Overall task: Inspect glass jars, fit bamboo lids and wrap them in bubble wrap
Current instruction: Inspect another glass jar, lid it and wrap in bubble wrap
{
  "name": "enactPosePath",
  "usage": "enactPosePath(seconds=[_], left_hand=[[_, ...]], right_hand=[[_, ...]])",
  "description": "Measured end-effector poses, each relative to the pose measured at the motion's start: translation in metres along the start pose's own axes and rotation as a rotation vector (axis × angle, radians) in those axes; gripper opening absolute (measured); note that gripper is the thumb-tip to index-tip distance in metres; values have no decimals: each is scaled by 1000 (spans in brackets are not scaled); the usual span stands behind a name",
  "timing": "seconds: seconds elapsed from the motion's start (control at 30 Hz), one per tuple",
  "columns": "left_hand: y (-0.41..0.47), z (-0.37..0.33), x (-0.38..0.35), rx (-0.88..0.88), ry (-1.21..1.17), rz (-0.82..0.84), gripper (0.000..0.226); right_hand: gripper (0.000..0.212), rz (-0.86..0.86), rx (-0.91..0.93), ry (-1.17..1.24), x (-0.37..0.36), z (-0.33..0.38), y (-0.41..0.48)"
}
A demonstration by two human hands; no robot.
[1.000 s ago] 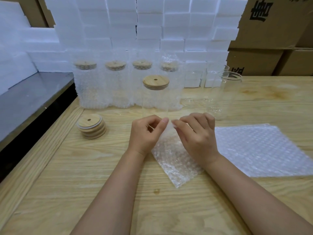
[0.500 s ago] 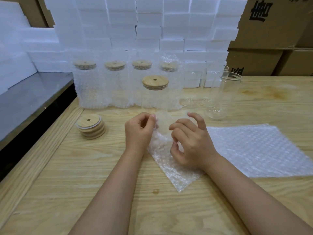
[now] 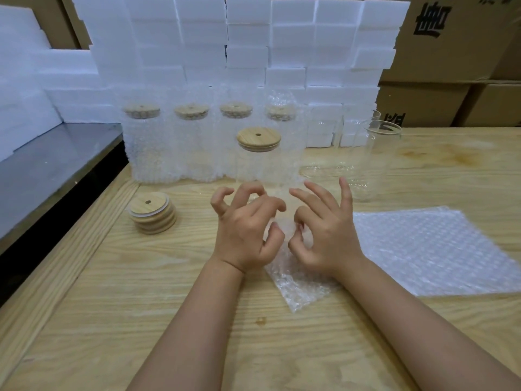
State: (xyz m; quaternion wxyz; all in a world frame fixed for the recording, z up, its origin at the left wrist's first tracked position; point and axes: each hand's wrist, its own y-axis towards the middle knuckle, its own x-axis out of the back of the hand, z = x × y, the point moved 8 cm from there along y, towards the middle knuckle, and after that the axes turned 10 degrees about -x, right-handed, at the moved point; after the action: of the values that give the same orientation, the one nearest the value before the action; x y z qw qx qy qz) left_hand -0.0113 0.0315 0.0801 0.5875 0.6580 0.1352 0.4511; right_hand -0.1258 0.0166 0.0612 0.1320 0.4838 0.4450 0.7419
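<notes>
The bubble wrap sheet now has its far edge lifted off the surface, where a second ago you pressed it flat. Your left hand and right hand each take it in a thumb-and-forefinger grip, other fingers fanned. The lidded glass jar stands just beyond, bare and likely next for wrapping.

L grip & R grip each pinch, thumb to index, the small bubble wrap sheet at mid table; other fingers spread, curled. Just behind: lidded jar, upright, unwrapped. Four wrapped jars in a row toward far edge. Lid stack near left edge. Wrap pile toward right edge, open jar beyond it. Foam blocks along far edge.
</notes>
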Motion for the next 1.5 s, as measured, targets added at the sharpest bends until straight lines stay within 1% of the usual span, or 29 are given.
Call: enactPosePath(seconds=[0.07,0.13,0.23,0.3,0.37,0.43,0.5,0.63,0.73,0.8,0.9,1.03,1.13,1.2,1.27,1.37,1.5], left_hand=[[-2,4,-1,14,9,30,19],[-2,5,-3,21,27,44,12],[-2,8,-6,26,57,55,9],[-3,11,-9,21,70,66,8],[-4,11,-12,9,49,81,9],[-5,13,-15,21,17,94,11],[-6,16,-18,35,-16,103,13],[-5,16,-23,7,-83,114,16],[-5,17,-26,13,-84,117,15],[-6,17,-26,18,-89,118,15],[-7,19,-27,44,-115,125,15],[-9,22,-30,94,-138,153,18],[-9,24,-32,132,-150,176,19],[-9,26,-33,165,-160,177,21],[-10,28,-33,207,-170,177,23],[-12,28,-32,219,-179,166,25],[-9,25,-27,150,-183,94,19]], right_hand=[[22,-11,-86,97,5,-6,2],[28,-64,-213,243,11,-14,7],[44,-162,-439,364,16,-25,24],[59,-99,-520,393,5,-25,41],[73,15,-526,435,-11,-19,56],[81,96,-512,486,-25,-13,66],[84,158,-507,521,-37,-9,71],[78,239,-538,639,-54,-13,72],[71,223,-570,688,-57,-20,69],[69,155,-584,694,-50,-24,69],[67,-8,-624,761,-27,-38,72],[63,-195,-692,933,7,-57,75],[57,-284,-731,1091,25,-68,80],[51,-260,-803,1154,27,-72,83],[46,-157,-859,1192,20,-72,85],[49,-20,-874,1144,9,-68,85],[44,-20,-865,1036,7,-72,80]])
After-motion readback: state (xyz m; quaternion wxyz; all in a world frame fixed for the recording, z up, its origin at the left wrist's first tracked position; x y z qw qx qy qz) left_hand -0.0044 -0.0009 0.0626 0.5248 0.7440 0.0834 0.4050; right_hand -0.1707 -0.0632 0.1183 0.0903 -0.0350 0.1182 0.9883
